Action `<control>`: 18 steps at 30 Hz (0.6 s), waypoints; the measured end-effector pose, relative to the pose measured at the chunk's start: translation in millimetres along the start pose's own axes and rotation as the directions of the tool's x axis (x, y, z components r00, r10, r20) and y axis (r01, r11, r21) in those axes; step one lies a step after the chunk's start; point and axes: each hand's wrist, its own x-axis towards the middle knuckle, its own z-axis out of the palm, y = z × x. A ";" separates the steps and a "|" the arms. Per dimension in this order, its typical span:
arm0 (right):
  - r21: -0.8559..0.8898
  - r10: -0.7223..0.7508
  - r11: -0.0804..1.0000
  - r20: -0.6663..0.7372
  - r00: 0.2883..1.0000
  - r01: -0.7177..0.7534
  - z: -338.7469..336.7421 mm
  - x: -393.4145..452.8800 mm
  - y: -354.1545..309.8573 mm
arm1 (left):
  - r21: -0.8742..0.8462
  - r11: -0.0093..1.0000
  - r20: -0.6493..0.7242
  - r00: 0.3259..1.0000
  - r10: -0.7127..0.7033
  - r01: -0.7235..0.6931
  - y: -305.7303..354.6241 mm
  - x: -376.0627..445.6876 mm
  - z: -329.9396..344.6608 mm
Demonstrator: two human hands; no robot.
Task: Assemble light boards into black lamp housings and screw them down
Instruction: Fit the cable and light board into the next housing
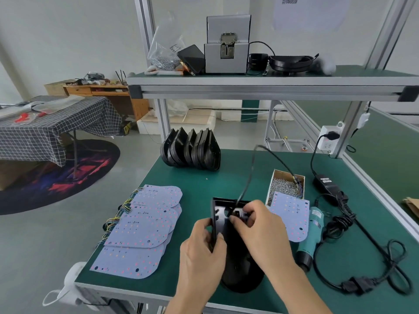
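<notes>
A black lamp housing (235, 266) stands tilted on the green bench near the front edge. My left hand (204, 245) grips its left wall. My right hand (256, 225) reaches inside its upper part and pinches something small where a black cable (251, 168) enters. That cable arcs up and over to a pale light board (292, 214) lying to the right of the housing. A fanned pile of several light boards (145, 225) with coloured wires lies to the left. A teal electric screwdriver (310, 234) lies right of the single board.
Several black housings (192, 148) stand in a row at the back of the bench. A cardboard box of screws (285, 184) sits behind the single board. A black power adapter (326, 184) and coiled cords (371, 264) lie at the right. A screw feeder (226, 53) sits on the upper shelf.
</notes>
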 end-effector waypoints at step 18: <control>0.762 0.188 0.122 0.611 0.769 -0.636 -19.9 -40.0 14.6 | -0.130 0.991 0.263 0.965 0.019 0.016 6.6 13.4 -16.0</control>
